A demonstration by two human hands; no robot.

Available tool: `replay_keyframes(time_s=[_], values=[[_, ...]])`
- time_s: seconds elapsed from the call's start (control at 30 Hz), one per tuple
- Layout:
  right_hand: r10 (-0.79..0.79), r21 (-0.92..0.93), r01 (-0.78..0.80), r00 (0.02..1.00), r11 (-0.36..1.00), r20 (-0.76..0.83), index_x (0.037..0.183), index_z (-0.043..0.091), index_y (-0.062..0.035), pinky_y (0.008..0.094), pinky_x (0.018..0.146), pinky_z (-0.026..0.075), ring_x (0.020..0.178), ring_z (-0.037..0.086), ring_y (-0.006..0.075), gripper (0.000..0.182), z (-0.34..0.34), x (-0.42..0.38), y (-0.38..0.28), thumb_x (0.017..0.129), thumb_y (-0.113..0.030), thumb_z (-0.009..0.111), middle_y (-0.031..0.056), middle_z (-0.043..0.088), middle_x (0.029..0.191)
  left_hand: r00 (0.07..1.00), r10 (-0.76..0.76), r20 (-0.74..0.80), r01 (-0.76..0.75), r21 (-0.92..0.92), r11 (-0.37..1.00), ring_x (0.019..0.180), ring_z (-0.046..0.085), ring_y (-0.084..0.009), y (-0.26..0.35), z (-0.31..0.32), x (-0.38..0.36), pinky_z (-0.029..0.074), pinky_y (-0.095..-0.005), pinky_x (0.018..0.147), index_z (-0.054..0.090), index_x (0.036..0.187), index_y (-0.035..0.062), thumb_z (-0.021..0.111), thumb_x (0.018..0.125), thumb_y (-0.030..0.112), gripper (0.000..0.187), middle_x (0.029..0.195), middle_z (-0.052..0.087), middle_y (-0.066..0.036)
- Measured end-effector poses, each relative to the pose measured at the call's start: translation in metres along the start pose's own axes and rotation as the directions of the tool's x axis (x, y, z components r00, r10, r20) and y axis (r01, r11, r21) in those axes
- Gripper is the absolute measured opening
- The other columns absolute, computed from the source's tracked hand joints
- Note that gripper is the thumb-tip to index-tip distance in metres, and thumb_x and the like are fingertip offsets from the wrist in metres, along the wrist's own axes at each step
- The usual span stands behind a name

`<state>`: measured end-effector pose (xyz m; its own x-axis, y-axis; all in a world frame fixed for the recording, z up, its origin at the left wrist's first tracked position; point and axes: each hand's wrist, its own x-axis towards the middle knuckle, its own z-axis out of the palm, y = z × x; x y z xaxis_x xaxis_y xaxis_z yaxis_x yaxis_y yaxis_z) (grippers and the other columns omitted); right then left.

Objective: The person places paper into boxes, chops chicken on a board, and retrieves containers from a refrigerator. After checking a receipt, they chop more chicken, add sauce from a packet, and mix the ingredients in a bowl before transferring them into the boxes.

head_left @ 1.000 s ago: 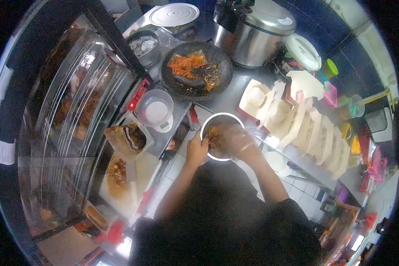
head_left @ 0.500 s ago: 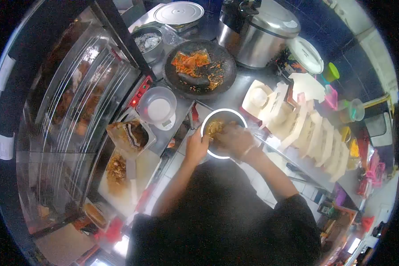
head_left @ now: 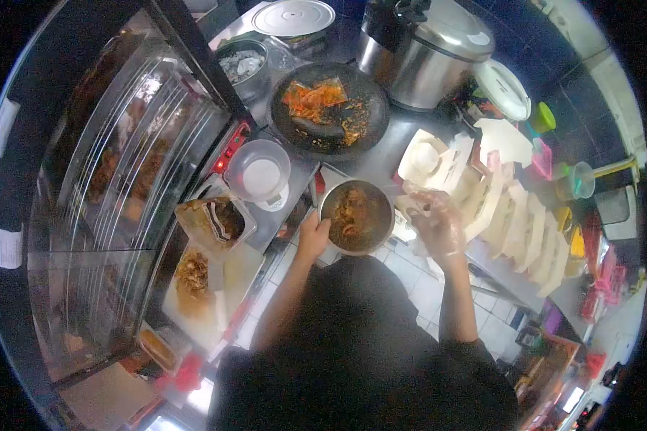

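Observation:
A round metal bowl [head_left: 357, 217] with brown, saucy food pieces inside is tilted in front of my body. My left hand [head_left: 313, 235] grips its left rim. To the right of the bowl, my right hand [head_left: 437, 224] is raised in a clear plastic glove, apart from the bowl. Its fingers are curled and spread, with nothing visible between them. Behind the bowl is a dark stone mortar [head_left: 283, 126] holding orange-red food in a clear bag and a dark pestle. Open cardboard boxes [head_left: 485, 201] line up beyond my right hand.
A clear plastic bowl [head_left: 260, 172] sits on a scale at left. Below it are a food container [head_left: 212, 221] and a cutting board [head_left: 241, 280] with chopped food and a knife. A glass display case [head_left: 122, 165] stands far left, a large steel cooker [head_left: 438, 61] at the back.
My right hand has come out of the bowl and moved right. The bowl's food now shows, and my left hand still holds the rim.

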<state>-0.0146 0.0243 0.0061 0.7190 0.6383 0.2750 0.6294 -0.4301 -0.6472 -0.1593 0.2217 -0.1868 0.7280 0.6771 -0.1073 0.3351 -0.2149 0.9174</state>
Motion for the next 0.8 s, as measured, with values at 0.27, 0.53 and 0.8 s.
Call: replay_keyframes(time_s=[0.27, 0.53, 0.8], values=[[0.207, 0.09, -0.202, 0.977, 0.975, -0.052, 0.105, 0.066, -0.0037, 0.0348, 0.079, 0.05, 0.089, 0.064, 0.0278, 0.027, -0.001, -0.027, 0.015, 0.079, -0.007, 0.069, 0.0154, 0.065, 0.103, 0.997, 0.047, -0.064, -0.057, -0.161, 0.985, 0.073, 0.063, -0.0228, -0.031, 0.016, 0.018, 0.048, -0.0368, 0.069, 0.06, 0.11, -0.0011, 0.051, 0.085, 0.011, 0.029, 0.082, 0.065, -0.016], [0.322, 0.032, -0.32, 0.944, 0.947, -0.076, 0.104, 0.066, -0.0022, 0.0347, 0.074, 0.05, 0.08, 0.062, 0.0262, 0.026, -0.005, -0.04, 0.028, 0.078, -0.005, 0.068, 0.0153, 0.066, 0.097, 0.995, 0.061, 0.084, -0.055, -0.066, 0.996, 0.095, 0.064, -0.0245, 0.009, -0.011, -0.001, 0.047, -0.0349, 0.085, 0.059, 0.115, -0.0011, 0.049, 0.085, 0.007, 0.033, 0.102, 0.067, -0.016], [0.146, -0.081, -0.157, 0.982, 0.984, -0.122, 0.103, 0.065, -0.0016, 0.0345, 0.068, 0.05, 0.075, 0.063, 0.026, 0.022, -0.003, -0.037, 0.031, 0.081, -0.003, 0.066, 0.0165, 0.066, 0.092, 0.998, 0.053, 0.035, -0.051, -0.053, 0.997, 0.1, 0.062, -0.0274, 0.019, -0.004, 0.008, 0.045, -0.0375, 0.088, 0.056, 0.12, -0.001, 0.051, 0.086, 0.01, 0.036, 0.105, 0.064, -0.022]])
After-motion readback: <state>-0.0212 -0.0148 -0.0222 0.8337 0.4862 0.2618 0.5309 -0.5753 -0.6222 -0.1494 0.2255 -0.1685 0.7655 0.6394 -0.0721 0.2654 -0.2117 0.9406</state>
